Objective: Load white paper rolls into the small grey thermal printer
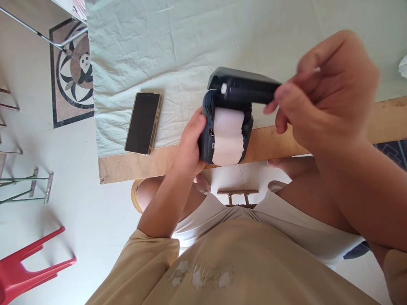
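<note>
Printer (208, 144) clasped in left hand (190, 146), right hand (333, 89) pinching lid (251, 87); cloth-draped table (133, 167), red stool (11, 273).

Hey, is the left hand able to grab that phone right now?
Probably not while the left hand is busy gripping the black gadget. But the phone lies close by on the cloth, with nothing standing between them, so a freed hand could likely reach it.

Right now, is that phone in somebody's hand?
No, the phone lies on the pale cloth, to the left of the dark device that the left hand holds.
</note>
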Demonstrator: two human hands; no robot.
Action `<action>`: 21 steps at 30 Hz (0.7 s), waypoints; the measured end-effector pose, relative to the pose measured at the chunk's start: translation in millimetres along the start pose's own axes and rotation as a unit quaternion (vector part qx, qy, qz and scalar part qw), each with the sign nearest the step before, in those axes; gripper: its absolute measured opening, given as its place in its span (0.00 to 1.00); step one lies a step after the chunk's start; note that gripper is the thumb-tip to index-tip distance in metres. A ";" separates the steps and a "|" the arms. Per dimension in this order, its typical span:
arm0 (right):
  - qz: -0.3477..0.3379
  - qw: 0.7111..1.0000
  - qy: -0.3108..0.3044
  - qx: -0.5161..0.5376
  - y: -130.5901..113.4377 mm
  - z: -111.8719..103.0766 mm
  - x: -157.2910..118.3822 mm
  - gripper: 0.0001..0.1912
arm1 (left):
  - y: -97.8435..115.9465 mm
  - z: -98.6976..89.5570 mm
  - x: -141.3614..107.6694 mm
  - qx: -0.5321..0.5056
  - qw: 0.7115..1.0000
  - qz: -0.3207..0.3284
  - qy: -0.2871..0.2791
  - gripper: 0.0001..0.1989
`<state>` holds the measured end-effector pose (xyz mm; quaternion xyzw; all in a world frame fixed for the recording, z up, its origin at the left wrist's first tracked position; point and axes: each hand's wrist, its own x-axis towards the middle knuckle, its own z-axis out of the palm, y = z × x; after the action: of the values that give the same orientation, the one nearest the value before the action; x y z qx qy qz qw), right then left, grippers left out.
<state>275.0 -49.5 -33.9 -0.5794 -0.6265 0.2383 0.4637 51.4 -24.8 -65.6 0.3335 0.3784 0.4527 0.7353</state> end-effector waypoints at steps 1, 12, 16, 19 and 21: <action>-0.002 0.999 0.048 0.022 -2.8 2.8 -0.9 0.17 | -1.0 -3.0 0.2 0.002 1.000 0.000 -0.004 0.14; 0.001 0.897 -0.254 -0.362 -36.5 24.3 18.7 0.20 | -3.0 -11.2 1.5 0.058 0.997 0.022 -0.044 0.18; 0.060 0.940 -0.256 -0.220 -40.9 10.0 21.6 0.25 | -3.2 -9.6 1.0 0.076 0.997 0.031 -0.012 0.22; 0.089 0.975 -0.202 0.027 -31.2 -15.4 19.3 0.26 | -4.3 -9.8 1.4 0.073 0.996 0.042 0.020 0.20; 0.134 0.975 -0.116 0.134 -17.8 -28.6 19.1 0.27 | -4.8 -10.4 2.0 0.059 0.997 0.034 0.029 0.18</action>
<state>292.4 -42.0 -0.2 -0.5596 -0.5549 0.4455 0.4250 45.1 -23.2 -75.2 0.3757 0.4142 0.4634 0.6874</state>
